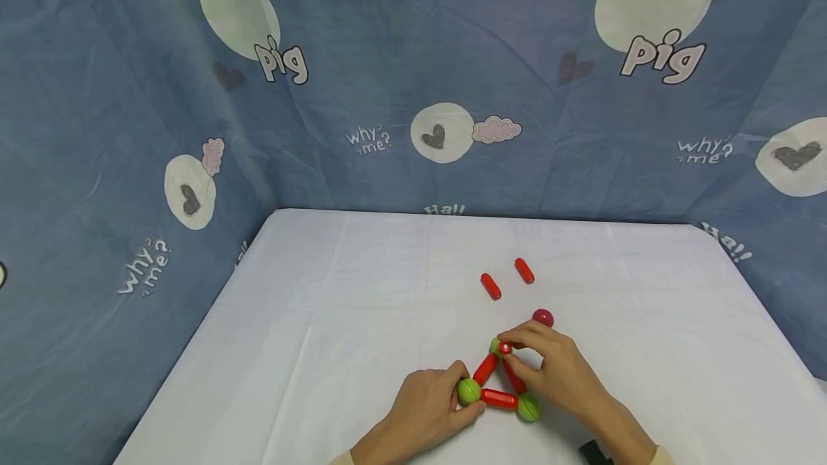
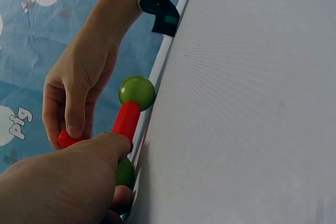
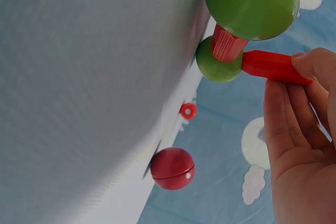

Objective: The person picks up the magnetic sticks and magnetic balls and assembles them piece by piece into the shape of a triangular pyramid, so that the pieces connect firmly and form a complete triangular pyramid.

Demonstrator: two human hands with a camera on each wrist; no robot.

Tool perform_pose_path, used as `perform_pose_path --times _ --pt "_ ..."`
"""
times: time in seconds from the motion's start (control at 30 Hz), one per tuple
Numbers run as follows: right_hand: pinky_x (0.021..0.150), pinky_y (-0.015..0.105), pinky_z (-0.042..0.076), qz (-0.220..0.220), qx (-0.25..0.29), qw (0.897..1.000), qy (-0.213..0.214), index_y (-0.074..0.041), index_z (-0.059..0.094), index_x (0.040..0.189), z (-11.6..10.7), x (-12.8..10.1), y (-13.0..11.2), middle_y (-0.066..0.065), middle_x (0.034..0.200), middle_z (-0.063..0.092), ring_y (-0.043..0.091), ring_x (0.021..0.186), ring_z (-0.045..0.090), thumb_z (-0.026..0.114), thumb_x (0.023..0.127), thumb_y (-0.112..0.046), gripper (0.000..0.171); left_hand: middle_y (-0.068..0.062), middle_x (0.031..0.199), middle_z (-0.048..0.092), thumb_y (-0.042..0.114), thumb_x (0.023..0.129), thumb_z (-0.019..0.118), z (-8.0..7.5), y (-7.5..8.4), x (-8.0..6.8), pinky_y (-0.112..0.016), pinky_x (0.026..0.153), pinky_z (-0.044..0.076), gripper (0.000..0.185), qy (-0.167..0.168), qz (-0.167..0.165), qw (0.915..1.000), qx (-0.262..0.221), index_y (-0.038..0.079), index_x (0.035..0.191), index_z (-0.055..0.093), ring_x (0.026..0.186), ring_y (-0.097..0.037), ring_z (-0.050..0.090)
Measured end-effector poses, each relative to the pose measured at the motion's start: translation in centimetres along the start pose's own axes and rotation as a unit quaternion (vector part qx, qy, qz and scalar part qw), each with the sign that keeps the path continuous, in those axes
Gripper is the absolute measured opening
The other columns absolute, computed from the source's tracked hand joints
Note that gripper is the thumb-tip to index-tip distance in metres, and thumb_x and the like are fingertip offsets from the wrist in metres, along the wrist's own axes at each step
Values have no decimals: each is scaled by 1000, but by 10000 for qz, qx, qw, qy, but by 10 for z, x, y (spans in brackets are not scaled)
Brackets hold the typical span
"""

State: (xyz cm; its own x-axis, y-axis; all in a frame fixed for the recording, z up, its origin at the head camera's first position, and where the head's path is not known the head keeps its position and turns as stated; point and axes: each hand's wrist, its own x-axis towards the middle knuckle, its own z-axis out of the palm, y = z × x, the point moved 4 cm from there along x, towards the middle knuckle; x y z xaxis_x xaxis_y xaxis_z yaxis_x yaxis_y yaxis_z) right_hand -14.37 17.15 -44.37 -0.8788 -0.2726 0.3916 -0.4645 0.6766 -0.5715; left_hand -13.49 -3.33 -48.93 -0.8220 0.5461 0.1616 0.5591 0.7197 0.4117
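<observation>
Three rods, three green balls: a triangle (image 1: 500, 377) flat on the worktop (image 1: 362, 293), near its front edge.
Left hand (image 1: 426, 411): fingers pinch the left green ball (image 1: 468, 391).
Right hand (image 1: 558, 368): fingers curl round a red rod (image 1: 514, 373) at the top ball (image 1: 497, 345).
Red ball (image 1: 543, 317): just beyond the right hand.
Two loose rods (image 1: 491, 285): farther back, apart.
</observation>
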Motion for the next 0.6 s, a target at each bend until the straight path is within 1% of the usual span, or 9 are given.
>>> perform_pose_path --times 0.23,0.4,0.5,0.6 --pt "81 27 61 45 75 9998 -159 -19 76 112 -1 1 -1 -18 102 69 3 91 70 88 78 -8 38 21 57 39 51 89 72 0 0 0 -13 49 27 31 -45 -35 10000 -15 22 93 61 49 7 34" --pt "81 32 62 -5 186 9994 -285 -17 75 117 -5 0 0 -16 106 69 9 92 71 90 77 -14 42 21 57 40 51 90 71 1 0 1 -14 49 28 31 -150 -109 9998 -76 22 94 62 49 6 35" --pt "81 33 62 -8 242 9994 -259 -18 74 118 -9 0 0 -13 108 70 12 92 71 91 76 -18 45 21 57 40 52 90 71 1 0 2 -14 49 29 32 -227 -165 9996 -99 22 95 62 49 5 35" --pt "81 34 62 58 274 9995 -118 -22 73 119 -13 1 1 -10 108 72 13 93 71 90 77 -20 46 21 57 40 52 90 71 0 0 2 -14 49 29 32 -263 -200 9994 -89 22 95 62 49 5 35"
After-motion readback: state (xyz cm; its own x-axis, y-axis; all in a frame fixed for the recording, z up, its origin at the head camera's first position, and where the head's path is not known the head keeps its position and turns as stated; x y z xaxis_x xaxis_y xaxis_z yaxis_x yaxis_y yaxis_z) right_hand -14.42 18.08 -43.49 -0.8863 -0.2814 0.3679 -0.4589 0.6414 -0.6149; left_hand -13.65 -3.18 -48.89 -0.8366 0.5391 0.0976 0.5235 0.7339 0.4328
